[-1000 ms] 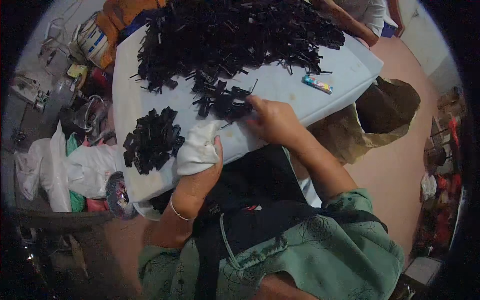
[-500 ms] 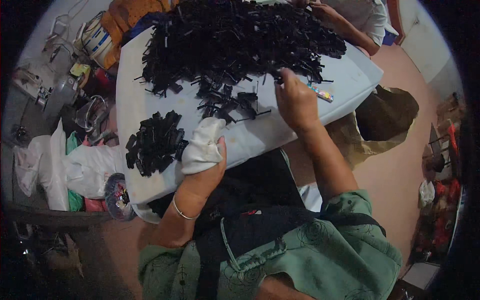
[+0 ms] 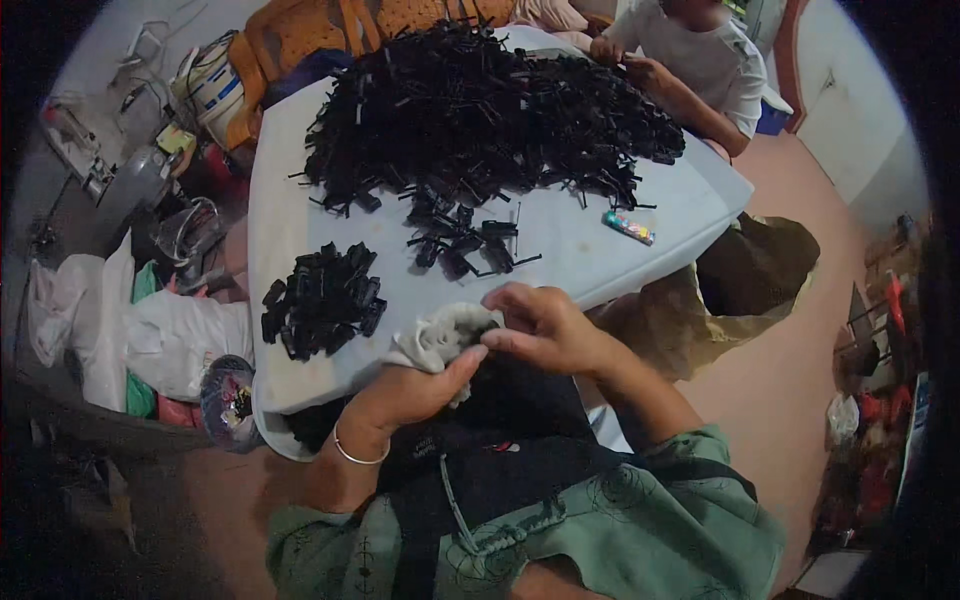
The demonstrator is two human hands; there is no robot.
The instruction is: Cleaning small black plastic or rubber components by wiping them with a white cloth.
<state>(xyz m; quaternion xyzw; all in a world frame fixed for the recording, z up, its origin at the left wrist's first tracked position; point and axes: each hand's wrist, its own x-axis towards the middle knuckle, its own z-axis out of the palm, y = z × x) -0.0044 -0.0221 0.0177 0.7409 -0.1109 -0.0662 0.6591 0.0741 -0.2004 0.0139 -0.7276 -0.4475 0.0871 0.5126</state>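
Observation:
My left hand (image 3: 425,385), with a bangle at the wrist, is closed around a crumpled white cloth (image 3: 430,335) near the table's front edge. My right hand (image 3: 545,330) meets it there, its thumb and fingers pinched on a small black part, mostly hidden between the fingers and the cloth. Beyond my hands lies a loose cluster of black plastic parts (image 3: 455,240), some with thin stems. Left of the cloth sits a smaller heap of black parts (image 3: 325,300). A big mound of the same parts (image 3: 470,110) covers the far side of the white-topped table (image 3: 590,265).
A small colourful packet (image 3: 628,228) lies near the table's right edge. Beside that edge stands an open brown sack (image 3: 660,315). Across the table, a person in a white shirt (image 3: 715,70) works with both hands. White bags (image 3: 185,340) and a bowl (image 3: 230,400) are at the left.
My right hand has come back from the edge of the big mound to the cloth in my left hand. My left hand has shifted right and turned. The view has tilted up slightly.

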